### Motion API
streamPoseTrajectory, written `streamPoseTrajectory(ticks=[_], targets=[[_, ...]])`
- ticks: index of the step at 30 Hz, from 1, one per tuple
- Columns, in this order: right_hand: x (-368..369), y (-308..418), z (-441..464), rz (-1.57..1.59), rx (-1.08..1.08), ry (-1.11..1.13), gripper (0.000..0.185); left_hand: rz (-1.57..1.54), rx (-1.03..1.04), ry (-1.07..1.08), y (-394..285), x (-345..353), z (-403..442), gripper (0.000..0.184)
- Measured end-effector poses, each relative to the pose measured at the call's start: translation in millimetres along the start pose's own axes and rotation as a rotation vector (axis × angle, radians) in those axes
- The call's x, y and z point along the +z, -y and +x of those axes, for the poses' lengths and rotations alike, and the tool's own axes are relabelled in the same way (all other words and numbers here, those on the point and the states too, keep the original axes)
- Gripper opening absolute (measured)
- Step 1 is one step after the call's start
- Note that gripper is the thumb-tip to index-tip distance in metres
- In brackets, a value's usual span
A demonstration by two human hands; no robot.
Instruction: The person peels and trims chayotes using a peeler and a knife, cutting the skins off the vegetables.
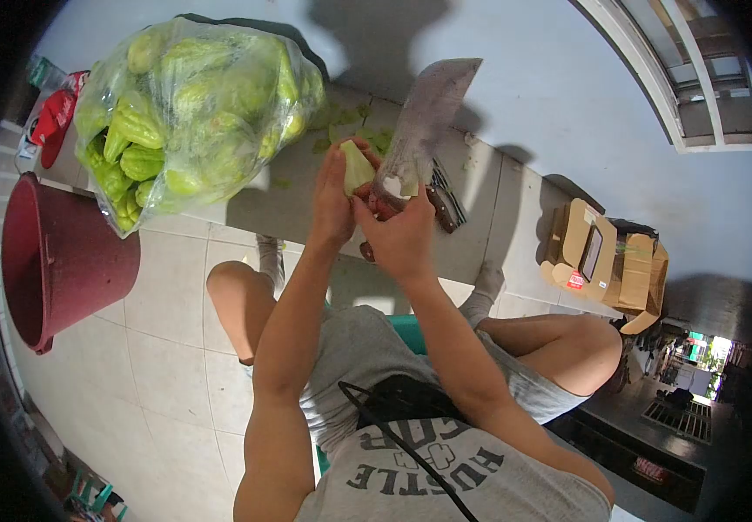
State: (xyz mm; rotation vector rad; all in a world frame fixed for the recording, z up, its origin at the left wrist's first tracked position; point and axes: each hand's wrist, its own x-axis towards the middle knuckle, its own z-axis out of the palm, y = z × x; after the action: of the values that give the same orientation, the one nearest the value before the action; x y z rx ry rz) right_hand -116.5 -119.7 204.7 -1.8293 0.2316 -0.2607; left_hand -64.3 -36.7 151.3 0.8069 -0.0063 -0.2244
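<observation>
My left hand (334,204) is closed round a pale green, peeled-looking chayote (356,168). In my right hand (399,239) is a large knife with a broad, stained blade (433,117) that points up and away from me. The base of this blade is close beside the chayote, and a bit of pale peel seems to lie against it. My right fingers partly hide the knife's handle. Just right of my right hand, another dark-handled utensil (448,198) lies on the ledge. Green peelings (379,139) are scattered behind my hands.
A clear plastic bag of green chayotes (211,109) stands on the tiled ledge (276,204) at left. Below it is a dark red bucket (89,261) on the floor. Open cardboard boxes (598,252) sit at right, by the wall. My knees flank the ledge's front.
</observation>
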Motion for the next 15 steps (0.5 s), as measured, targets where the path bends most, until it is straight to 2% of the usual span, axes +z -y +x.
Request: streamPoseTrajectory(ticks=[5, 8, 10, 11, 13, 15], targets=[[-5.5, -2.7, 0.1, 0.059, 0.040, 0.074, 0.044, -0.125, -0.042, -0.015, 3.2, -1.7, -0.3, 0.043], [-8.4, -9.4, -4.2, -0.038, -0.021, 0.132, 0.045, -0.243, -0.142, -0.136, 3.7, 0.2, 2.4, 0.044], [-5.0, -11.1, -5.8, 0.244, 0.038, 0.065, 0.047, -0.396, -0.172, -0.140, 2.1, 0.5, 5.2, 0.043], [-5.1, -11.2, -5.1, 0.244, 0.039, 0.066, 0.047, -0.395, -0.172, -0.142, 1.5, -1.4, 4.5, 0.043], [-7.0, -9.3, -2.5, 0.213, -0.025, 0.070, 0.049, -0.388, -0.164, -0.005, 1.1, -6.6, 2.7, 0.043], [-8.8, -2.4, -3.0, 0.129, 0.031, 0.106, 0.048, -0.393, -0.184, -0.012, 1.3, -8.6, 1.4, 0.042]])
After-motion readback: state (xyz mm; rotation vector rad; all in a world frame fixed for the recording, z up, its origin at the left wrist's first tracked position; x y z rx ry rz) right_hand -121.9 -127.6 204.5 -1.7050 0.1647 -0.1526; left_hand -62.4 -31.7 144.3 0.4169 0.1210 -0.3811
